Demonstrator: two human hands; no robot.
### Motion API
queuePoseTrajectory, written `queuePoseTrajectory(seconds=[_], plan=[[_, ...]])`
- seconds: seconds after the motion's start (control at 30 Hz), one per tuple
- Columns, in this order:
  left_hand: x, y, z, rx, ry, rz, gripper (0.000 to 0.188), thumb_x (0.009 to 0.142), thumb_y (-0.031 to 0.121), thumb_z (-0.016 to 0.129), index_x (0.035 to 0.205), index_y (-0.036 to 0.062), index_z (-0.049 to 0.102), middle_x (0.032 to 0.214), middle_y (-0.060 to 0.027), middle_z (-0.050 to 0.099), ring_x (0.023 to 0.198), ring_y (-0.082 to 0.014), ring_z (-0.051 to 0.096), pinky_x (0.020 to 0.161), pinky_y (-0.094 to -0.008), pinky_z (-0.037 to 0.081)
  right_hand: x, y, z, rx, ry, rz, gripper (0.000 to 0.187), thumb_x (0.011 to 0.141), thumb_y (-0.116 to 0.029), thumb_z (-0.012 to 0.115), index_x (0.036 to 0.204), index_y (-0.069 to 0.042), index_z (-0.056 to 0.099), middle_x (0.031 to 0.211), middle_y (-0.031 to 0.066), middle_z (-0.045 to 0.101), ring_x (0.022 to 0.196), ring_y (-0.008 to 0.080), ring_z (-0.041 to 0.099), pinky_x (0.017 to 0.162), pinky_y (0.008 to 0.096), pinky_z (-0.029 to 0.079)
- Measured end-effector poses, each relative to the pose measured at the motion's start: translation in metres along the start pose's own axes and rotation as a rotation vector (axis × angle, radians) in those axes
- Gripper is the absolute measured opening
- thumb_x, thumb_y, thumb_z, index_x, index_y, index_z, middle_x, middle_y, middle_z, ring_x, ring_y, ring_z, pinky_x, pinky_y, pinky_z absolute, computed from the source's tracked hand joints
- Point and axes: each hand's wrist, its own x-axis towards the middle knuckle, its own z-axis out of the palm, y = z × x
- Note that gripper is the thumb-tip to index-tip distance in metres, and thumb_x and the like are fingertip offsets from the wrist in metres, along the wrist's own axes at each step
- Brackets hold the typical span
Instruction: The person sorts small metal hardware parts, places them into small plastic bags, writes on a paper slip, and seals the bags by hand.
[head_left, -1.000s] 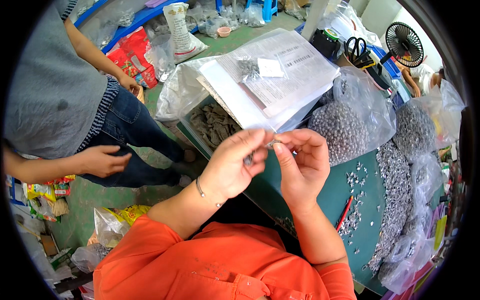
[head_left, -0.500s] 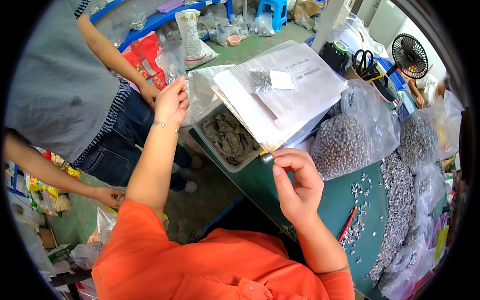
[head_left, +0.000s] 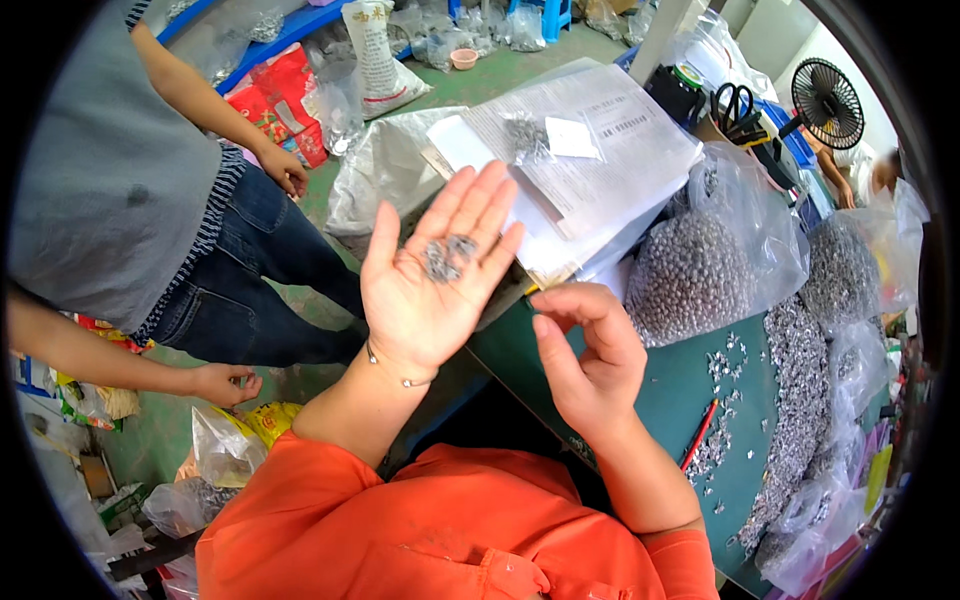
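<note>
Small metal pieces (head_left: 447, 258) | silvery grey — loosely clustered | on upturned left hand (head_left: 425, 300)

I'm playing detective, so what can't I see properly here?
All in the head view:
Grey bits on the left hand: too small and blurred to tell their exact shape.
Whether the right hand holds anything: its curled fingers hide the palm.
Head of the grey-shirted person: cut off by the picture's edge.
</note>
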Motion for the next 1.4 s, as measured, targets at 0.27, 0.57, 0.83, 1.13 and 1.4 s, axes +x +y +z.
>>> queuePoseTrajectory(seconds=[0.27,0.57,0.83,1.13,1.4], plan=[[-0.012,-0.03,-0.01,0.096,0.047,-0.079,0.073,0.099,0.053,0.021,0.147,-0.0016,0.023,0.157,-0.0182,0.014,0.146,-0.031,0.009,0.117,-0.0466,0.011,-0.002,0.007,0.008,-0.031,0.04,0.001,0.033,0.076,0.009,0.068,0.105,-0.001,0.057,0.095,0.0067,0.06,0.074,0.0123,0.056,0.064,0.0246,0.045],[-0.015,-0.039,-0.015,0.205,0.049,-0.123,0.074,0.098,0.057,0.018,0.148,0.0027,0.026,0.157,-0.0149,0.016,0.146,-0.0277,0.01,0.116,-0.0455,0.013,-0.003,0.01,0.007,-0.079,0.078,0.024,0.036,0.072,0.009,0.072,0.103,-0.003,0.059,0.091,0.006,0.059,0.067,0.0115,0.054,0.06,0.0245,0.047],[-0.014,-0.04,-0.017,0.181,0.07,-0.137,0.073,0.098,0.056,0.019,0.148,0.002,0.026,0.157,-0.0158,0.016,0.146,-0.0284,0.01,0.116,-0.0448,0.012,-0.005,0.011,0.005,-0.133,0.1,0.008,0.032,0.072,0.008,0.073,0.098,-0.003,0.058,0.089,0.0055,0.059,0.071,0.0135,0.055,0.062,0.0249,0.046],[-0.015,-0.045,-0.019,0.152,0.102,-0.137,0.073,0.098,0.055,0.02,0.147,0.0008,0.027,0.156,-0.0178,0.017,0.146,-0.0306,0.012,0.118,-0.0454,0.01,0.0,0.01,-0.005,-0.26,-0.022,-0.208,0.028,0.072,0.01,0.072,0.093,-0.002,0.057,0.09,0.009,0.061,0.076,0.0186,0.058,0.07,0.0262,0.047],[-0.016,-0.043,-0.013,0.06,0.134,-0.153,0.072,0.098,0.055,0.022,0.147,0.0021,0.027,0.157,-0.0158,0.015,0.146,-0.029,0.011,0.118,-0.0445,0.01,-0.015,0.013,-0.013,-0.029,0.03,-0.078,0.021,0.086,0.013,0.055,0.105,0.003,0.052,0.102,0.0122,0.058,0.089,0.0152,0.056,0.08,0.0247,0.044]])
